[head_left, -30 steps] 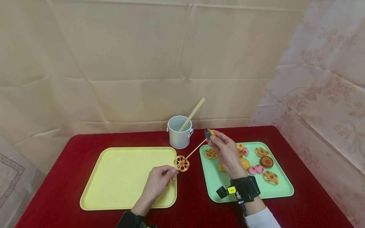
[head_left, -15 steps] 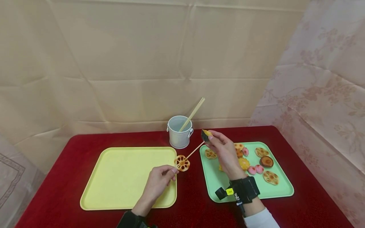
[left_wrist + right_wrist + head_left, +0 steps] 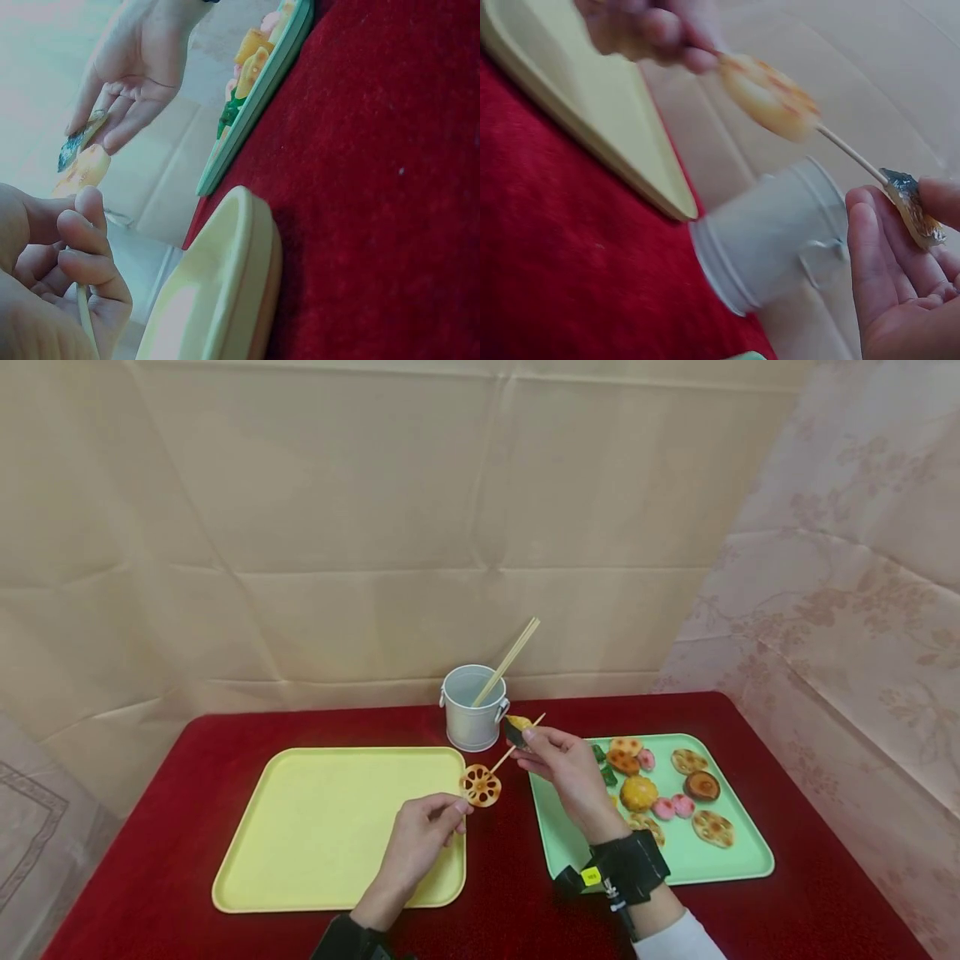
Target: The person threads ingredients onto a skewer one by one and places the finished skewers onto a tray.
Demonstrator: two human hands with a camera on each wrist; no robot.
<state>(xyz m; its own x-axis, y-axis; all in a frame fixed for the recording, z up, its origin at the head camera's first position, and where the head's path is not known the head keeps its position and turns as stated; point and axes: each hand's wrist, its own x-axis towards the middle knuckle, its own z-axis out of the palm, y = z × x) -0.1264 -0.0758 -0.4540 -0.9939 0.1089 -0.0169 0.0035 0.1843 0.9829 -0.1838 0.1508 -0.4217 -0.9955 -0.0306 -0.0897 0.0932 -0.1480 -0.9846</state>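
My left hand (image 3: 423, 839) pinches the lower end of a wooden skewer (image 3: 503, 760) beside the right edge of the yellow tray. A browned lotus root slice (image 3: 480, 791) is threaded on it just above those fingers. Between thumb and fingers, my right hand (image 3: 573, 781) holds a pumpkin slice (image 3: 517, 723) with dark green rind and yellow flesh. In the right wrist view the skewer meets this pumpkin slice (image 3: 910, 204). The skewer's tip shows beyond the slice in the head view. Part of the slice is covered by my right thumb.
A yellow tray (image 3: 337, 827) lies at left. The green tray (image 3: 738, 852) at right bears toy foods, among them a corn piece (image 3: 639, 794), a mushroom (image 3: 702, 786) and several lotus slices. A white bucket (image 3: 471, 727) with spare skewers (image 3: 508, 660) stands behind.
My right hand has moved left and down with the pumpkin slice, which now sits lower along the skewer. The skewer's tip has come into sight past it. My left hand has barely moved.
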